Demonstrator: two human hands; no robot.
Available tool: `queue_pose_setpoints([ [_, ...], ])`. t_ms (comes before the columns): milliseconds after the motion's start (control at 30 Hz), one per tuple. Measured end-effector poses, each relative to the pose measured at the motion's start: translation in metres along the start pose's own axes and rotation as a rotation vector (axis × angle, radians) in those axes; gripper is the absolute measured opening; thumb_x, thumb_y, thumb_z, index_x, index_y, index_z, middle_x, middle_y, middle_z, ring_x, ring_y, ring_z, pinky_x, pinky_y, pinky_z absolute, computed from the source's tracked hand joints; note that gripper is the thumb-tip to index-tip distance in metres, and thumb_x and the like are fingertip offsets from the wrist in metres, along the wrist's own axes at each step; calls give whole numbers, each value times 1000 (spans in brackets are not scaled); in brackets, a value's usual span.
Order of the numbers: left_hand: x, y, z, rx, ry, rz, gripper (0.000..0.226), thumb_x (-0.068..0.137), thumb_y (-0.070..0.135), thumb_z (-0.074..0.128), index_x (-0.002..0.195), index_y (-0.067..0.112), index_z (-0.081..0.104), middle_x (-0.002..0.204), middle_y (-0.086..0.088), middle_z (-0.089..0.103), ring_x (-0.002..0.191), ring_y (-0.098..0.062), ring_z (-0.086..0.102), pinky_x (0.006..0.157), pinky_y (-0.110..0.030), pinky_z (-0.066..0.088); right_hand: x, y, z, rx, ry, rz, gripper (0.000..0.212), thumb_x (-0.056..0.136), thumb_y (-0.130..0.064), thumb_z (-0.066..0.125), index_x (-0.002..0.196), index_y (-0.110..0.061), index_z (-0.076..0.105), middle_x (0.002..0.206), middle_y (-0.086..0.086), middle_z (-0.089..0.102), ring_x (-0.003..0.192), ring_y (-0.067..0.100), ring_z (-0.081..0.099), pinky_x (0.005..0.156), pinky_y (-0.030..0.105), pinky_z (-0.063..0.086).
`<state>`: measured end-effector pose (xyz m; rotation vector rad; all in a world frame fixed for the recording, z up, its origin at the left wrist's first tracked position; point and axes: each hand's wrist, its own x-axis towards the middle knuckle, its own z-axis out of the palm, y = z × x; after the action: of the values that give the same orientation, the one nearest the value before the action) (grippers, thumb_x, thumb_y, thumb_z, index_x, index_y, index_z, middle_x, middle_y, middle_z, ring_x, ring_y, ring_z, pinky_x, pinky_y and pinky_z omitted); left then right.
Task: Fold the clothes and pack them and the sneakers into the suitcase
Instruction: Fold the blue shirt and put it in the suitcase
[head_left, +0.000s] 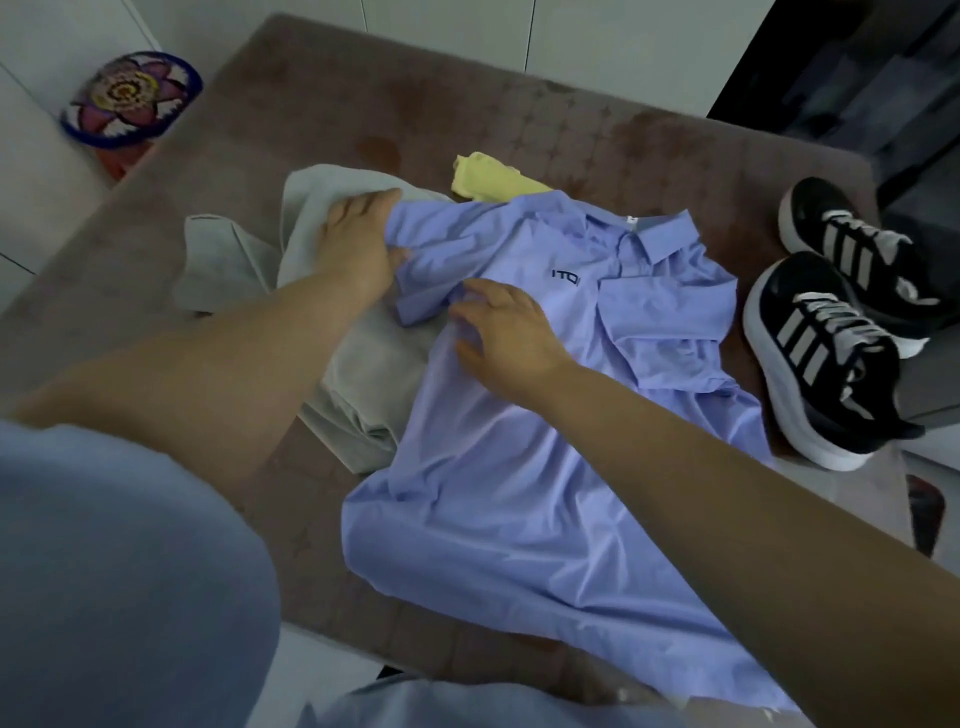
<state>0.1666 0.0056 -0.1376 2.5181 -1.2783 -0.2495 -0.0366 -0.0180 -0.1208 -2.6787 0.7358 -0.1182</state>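
Clothes are counted as one blue shirt (519, 467), one grey garment (358, 379) and one yellow garment (488, 176), with two sneakers (826, 358) at 3 o'clock, the shirt being pressed by left hand (358, 244) and right hand (509, 332), fingers extended.

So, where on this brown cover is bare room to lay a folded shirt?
The far strip of the brown cover, beyond the yellow cloth and blue shirt, is widest. A smaller patch: between grey garment and near edge. Sneakers crowd the right.
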Motion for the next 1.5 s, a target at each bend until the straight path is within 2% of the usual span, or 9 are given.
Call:
queue_pose_setpoints([
  [267, 23, -10, -5, -54, -22, 12, 22, 88, 28, 59, 100, 11, 64, 109, -14, 63, 106, -33, 54, 87, -35, 38, 33, -26, 37, -213, -154, -44, 39, 95, -23, 40, 133, -22, 52, 157, 7, 12, 144, 26, 10, 115, 40, 1],
  [367, 26, -15, -13, -194, -27, 7, 15, 89, 21, 58, 77, 11, 55, 85, -14, 55, 88, -28, 52, 69, -30, 33, 35, -31, 39, -190, -13, -97, 43, 86, -10, 47, 128, -7, 55, 142, 15, 44, 128, 37, 40, 110, 50, 21],
  [467, 25, -14, -28, -216, -41, -53, 32, 92, 20, 51, 62, 18, 38, 77, -8, 49, 80, -21, 44, 64, -29, 29, 33, -38, 31, 75, 182, -110, 41, 72, -9, 58, 111, 1, 66, 113, 20, 65, 97, 42, 62, 86, 47, 47],
  [600, 28, 2, -51, -337, -1, -117, 15, 88, 24, 50, 76, 16, 50, 90, -18, 61, 81, -28, 58, 72, -33, 48, 28, -42, 6, 615, 440, 145, 26, 77, -4, 69, 104, -3, 66, 100, 13, 64, 89, 24, 61, 81, 25, 43],
  [700, 29, 47, -65, -738, -48, -123, 17, 90, 12, 52, 74, 13, 49, 77, -14, 55, 60, -21, 57, 55, -28, 55, 22, -31, -14, 975, 611, 404, 25, 79, 1, 67, 85, -21, 54, 81, -7, 57, 67, 1, 56, 69, 14, 47],
  [900, 16, 145, -40, -653, -353, 86, 11, 97, 27, 46, 106, 19, 46, 89, -8, 66, 66, -16, 58, 59, -25, 42, -4, 19, -15, 1558, 773, 921, 26, 88, 3, 50, 101, -15, 38, 76, 5, 50, 50, 13, 54, 53, 23, 50],
  [1033, 18, 130, -2, -232, -200, 130, 44, 91, 19, 57, 129, 4, 43, 125, -18, 54, 111, -31, 53, 83, -30, 38, -29, 61, -4, 1258, 399, 1002, 21, 84, 3, 50, 79, -15, 40, 72, 11, 53, 50, 19, 53, 44, 23, 45],
  [1233, 29, 113, 24, -200, -120, -55, 64, 89, 31, 60, 135, -5, 33, 138, -24, 41, 125, -35, 43, 100, -35, 33, -64, 156, -47, 601, 280, 878, 30, 89, -12, 55, 118, -7, 55, 116, 10, 59, 100, 28, 57, 68, 23, 36],
  [1500, 55, 116, 39, -393, -149, -215, 63, 87, 45, 60, 116, -11, 55, 120, -30, 56, 112, -39, 55, 90, -42, 44, -32, 248, -70, 419, 98, 816, 55, 95, -29, 50, 139, 0, 32, 129, 16, 47, 124, 33, 45, 87, 30, 37],
])
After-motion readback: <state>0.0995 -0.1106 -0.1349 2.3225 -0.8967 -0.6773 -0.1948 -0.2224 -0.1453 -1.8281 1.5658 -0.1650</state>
